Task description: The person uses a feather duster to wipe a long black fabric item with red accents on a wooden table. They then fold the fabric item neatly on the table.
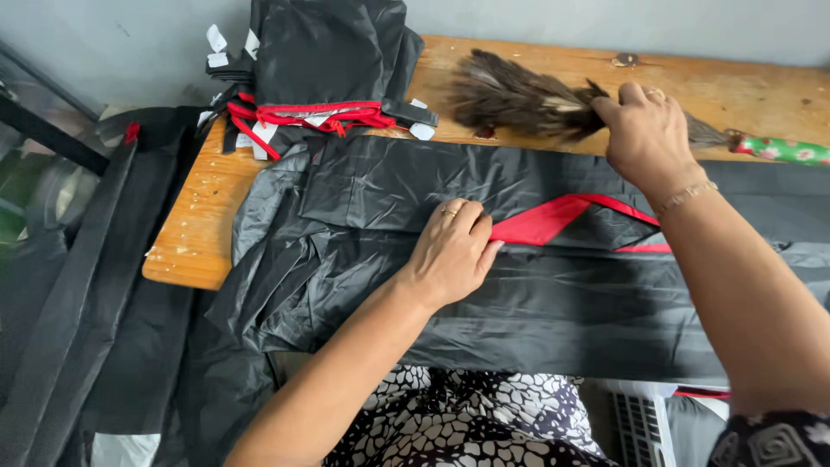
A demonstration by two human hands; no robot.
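**Q:** While the left hand (450,255) lies flat, fingers together, on the black fabric (519,303), what does the right hand (644,138) do?

**A:** It is closed round the feather duster (519,104), gripping where the dark plumes meet the green flowered handle (782,149), just beyond the fabric's far edge.

**Q:** Where does the fabric lie?

**A:** Spread across the wooden table (194,233), its near edge hanging toward the person's lap. A red strip (545,220) crosses it just right of the left fingertips. A folded black bundle tied with red tape (324,78) sits beyond the fabric's far left corner.

**Q:** Which step is in hand?

**A:** Judged from the pose: pinning the fabric while the duster is taken up. A sweep across it would call for steady left-hand pressure so the thin cloth does not shift.
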